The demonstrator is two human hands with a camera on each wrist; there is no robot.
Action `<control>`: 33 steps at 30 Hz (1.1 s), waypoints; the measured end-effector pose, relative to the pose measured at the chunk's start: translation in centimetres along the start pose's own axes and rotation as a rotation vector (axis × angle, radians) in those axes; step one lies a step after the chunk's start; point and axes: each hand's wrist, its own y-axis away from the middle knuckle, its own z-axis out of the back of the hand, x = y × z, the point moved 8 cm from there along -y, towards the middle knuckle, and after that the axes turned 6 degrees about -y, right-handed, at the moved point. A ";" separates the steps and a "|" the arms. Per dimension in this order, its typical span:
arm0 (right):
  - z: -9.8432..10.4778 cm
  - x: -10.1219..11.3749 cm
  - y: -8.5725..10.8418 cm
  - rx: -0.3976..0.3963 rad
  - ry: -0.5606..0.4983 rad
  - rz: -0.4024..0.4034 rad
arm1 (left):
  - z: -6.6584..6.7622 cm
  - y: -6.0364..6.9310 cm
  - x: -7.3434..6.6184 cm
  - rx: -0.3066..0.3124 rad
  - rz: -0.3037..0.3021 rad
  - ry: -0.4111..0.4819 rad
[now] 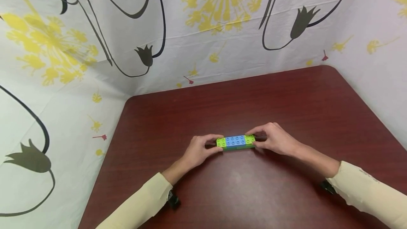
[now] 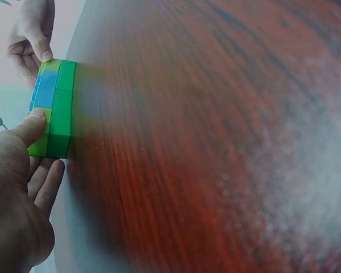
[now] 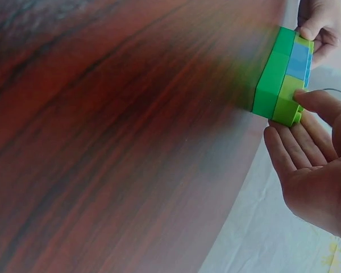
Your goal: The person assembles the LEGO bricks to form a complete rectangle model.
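Between the two hands lies a bar of joined toy building bricks on the table. Its top layer has a blue brick (image 1: pixel 235 140) in the middle and a lime green brick at each end, the left one (image 1: pixel 221 142) and the right one (image 1: pixel 249 139). Darker green bricks (image 2: pixel 61 119) form the layer beneath, seen best in the wrist views. My left hand (image 1: pixel 198 150) pinches the left end between thumb and fingers. At the opposite end my right hand (image 1: pixel 276 138) does the same, its thumb on the near side. The fingertips behind the bar are partly hidden.
A dark red-brown wooden table (image 1: pixel 178 116) with rounded far corners bears the bricks. Pale cloth (image 1: pixel 178 34) with yellow and grey flower prints hangs behind it and along both sides. Small black devices sit under both wrists, the left one (image 1: pixel 173 200) showing more.
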 end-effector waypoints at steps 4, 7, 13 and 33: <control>0.0 0.0 0.0 0.000 -0.001 -0.001 | -0.1 0.0 0.0 -0.004 0.001 0.000; 0.0 0.0 0.0 0.001 -0.002 -0.007 | -0.1 0.1 0.0 -0.007 0.000 0.001; 0.0 0.1 0.0 0.003 -0.003 -0.008 | -0.1 0.1 0.0 -0.014 -0.009 0.004; -0.1 -0.3 -0.1 0.008 -0.031 -0.021 | -0.2 0.1 0.0 -0.026 -0.018 0.007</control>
